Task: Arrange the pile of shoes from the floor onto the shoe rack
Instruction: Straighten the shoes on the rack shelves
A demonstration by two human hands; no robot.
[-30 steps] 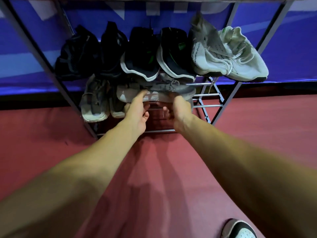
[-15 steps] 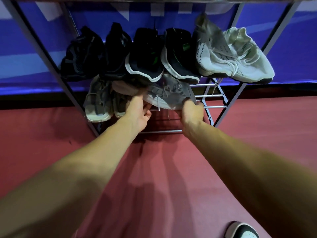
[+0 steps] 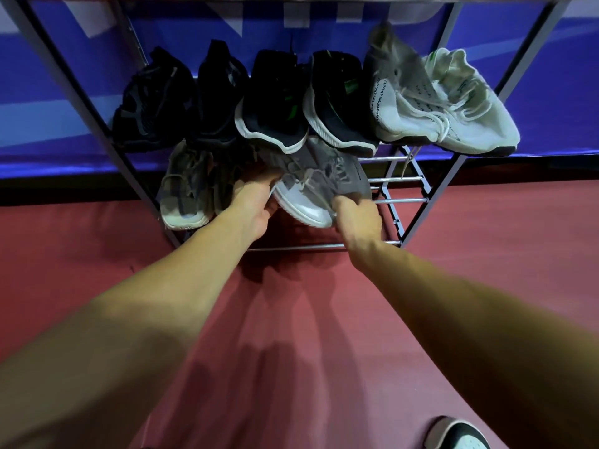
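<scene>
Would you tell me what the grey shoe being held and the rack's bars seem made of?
Grey shoe: likely matte knit or mesh upper, soft creases; smooth white rubbery sole. Rack bars: shiny metal, probably, given bright glints.

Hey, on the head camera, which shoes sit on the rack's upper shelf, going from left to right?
black mesh shoe → plain black shoe → black shoe with white sole → second black white-soled shoe → white sneaker pair
</scene>
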